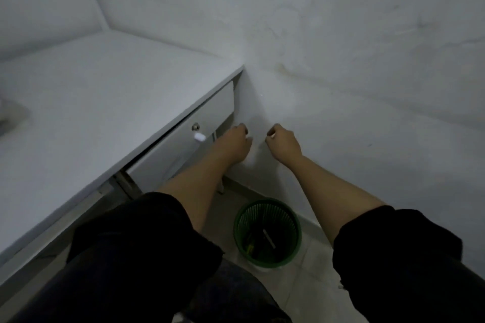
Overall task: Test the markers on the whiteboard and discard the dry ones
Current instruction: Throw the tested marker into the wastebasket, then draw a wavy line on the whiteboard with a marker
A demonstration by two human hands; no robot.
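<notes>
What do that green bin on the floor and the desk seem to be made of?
Green bin: probably plastic, since its wall is a moulded lattice of thin ribs in one even colour. Desk: likely laminated board, smooth matt white with a thin flat edge; its core isn't visible.

A white desk (86, 102) fills the left side, its far end against the wall (341, 34). Under its top sits a drawer (181, 139) with a round lock (195, 127) and a small white knob (199, 137) just below the lock. A dim grey shape (10, 117) lies on the desk at the left edge, too blurred to tell what it is. The wall is pale, scuffed and stained. The floor (296, 294) is light tile, with a tiled skirting (309, 220) along the foot of the wall. One thin desk leg (221, 187) stands near the skirting.
</notes>
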